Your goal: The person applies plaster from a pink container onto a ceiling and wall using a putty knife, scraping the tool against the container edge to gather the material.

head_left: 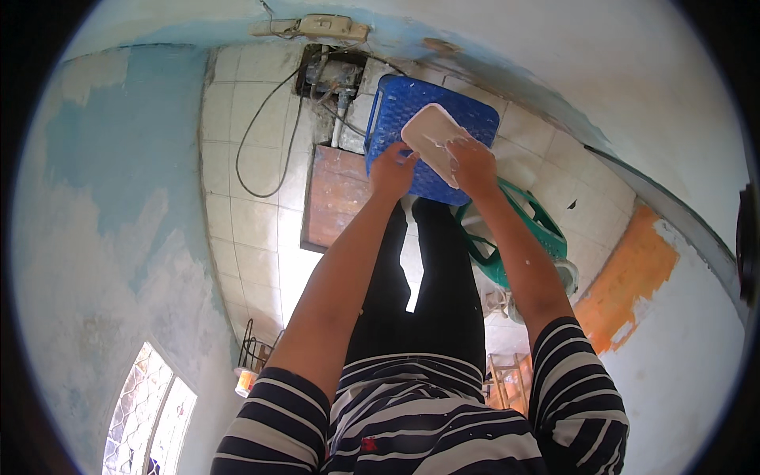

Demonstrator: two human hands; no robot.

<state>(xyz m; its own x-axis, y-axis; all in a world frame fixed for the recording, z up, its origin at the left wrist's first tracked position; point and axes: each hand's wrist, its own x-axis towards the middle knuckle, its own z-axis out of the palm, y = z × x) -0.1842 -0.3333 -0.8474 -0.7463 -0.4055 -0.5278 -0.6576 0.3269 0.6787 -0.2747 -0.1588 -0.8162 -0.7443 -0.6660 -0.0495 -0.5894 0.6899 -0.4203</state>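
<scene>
A shallow beige-pink tray [427,133] with rounded corners and a pale rim is tilted in front of me, over a blue stool seat [388,111]. My right hand [473,165] is closed at its right side, with fingers over the tray's face and whitish smears around the fingertips. Close to the tray's lower left edge, my left hand [391,171] has its fingers bent together in a pinch. Whatever sits between those fingertips is too small to make out. The tray hides part of the seat.
A green plastic stool [532,218] stands right of my legs. To the left lies a brown board [336,194] on the tiled floor. A black cable [237,150] loops near an open wall or floor recess [336,73]. Patchy painted walls [119,182] close in on both sides.
</scene>
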